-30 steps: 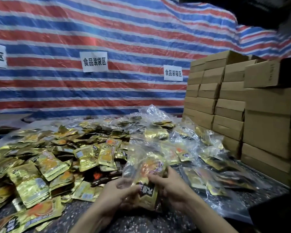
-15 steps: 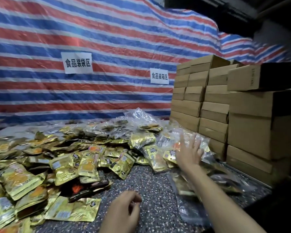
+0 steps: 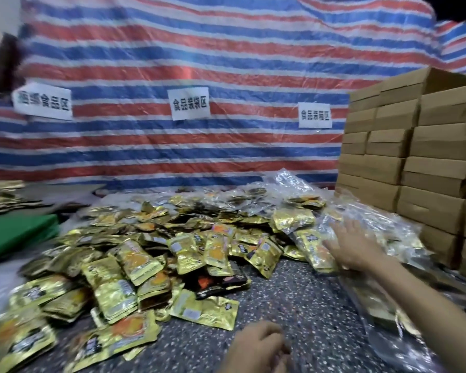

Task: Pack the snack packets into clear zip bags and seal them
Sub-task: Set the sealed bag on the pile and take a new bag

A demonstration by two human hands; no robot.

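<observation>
Now the full bag has left both hands; it seems to sit in the heap of clear plastic zip bags (image 3: 382, 227) on the right. The right hand (image 3: 353, 246) rests there, fingers spread wide, holding nothing. The left hand (image 3: 256, 345) is loosely curled and empty. Flat gold foil snack packets (image 3: 145, 254) cover the speckled grey table (image 3: 293, 305). One bag looks done; next needs an empty bag and more packets.
</observation>
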